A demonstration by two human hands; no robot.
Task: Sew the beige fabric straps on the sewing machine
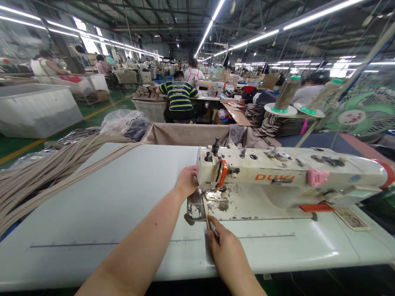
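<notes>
A cream-coloured sewing machine [248, 176] with an orange belt guard stands on the pale table. My left hand [187, 182] reaches to the left end of its head; the fingertips are hidden behind the head, so its grip does not show. In front of the presser foot, my right hand [224, 239] is closed on a narrow beige fabric strip [206, 209] that runs up to the needle area. Something slim and metallic [215, 230] shows between the right thumb and fingers; its kind I cannot make out.
Long beige strips [69, 172] lie heaped at the left and over the table's edge. A fabric-lined bin [183, 130] stands behind the table. Thread cones [286, 94] and a green fan [364, 112] are at the right. A co-worker in a striped shirt [179, 96] sits ahead.
</notes>
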